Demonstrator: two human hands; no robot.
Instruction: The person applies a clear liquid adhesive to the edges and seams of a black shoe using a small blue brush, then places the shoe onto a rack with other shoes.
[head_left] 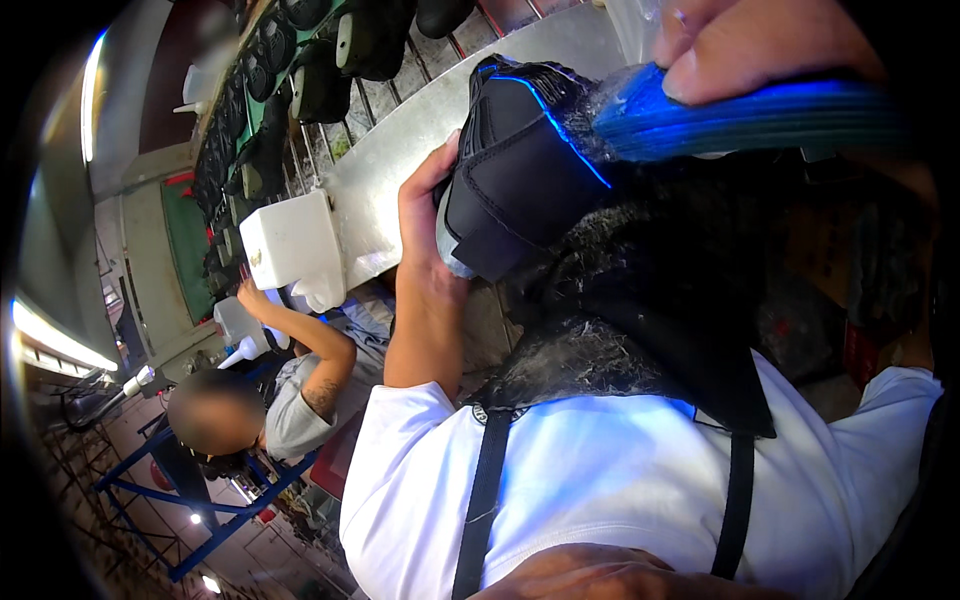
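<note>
My left hand (425, 215) is wrapped round one end of a black shoe upper (510, 165), which is tilted, with a stitched overlay and a blue-lit line along its edge. A pale surface shows at its lower end, beside my palm. At the upper right, the fingers of my right hand (770, 50) are closed on a thick, layered, blue-lit pad (740, 120); its exact kind is unclear. The pad's frayed left end is close beside the shoe upper; I cannot tell whether they touch. My right wrist is hidden in shadow.
A metal ledge (390, 170) runs behind the shoe, with a white plastic container (290, 240) on it. Beyond are racks of dark shoes (375, 40). At left, a co-worker in a grey shirt (300, 410) reaches forward. Pale fibres cover my dark apron (590, 350).
</note>
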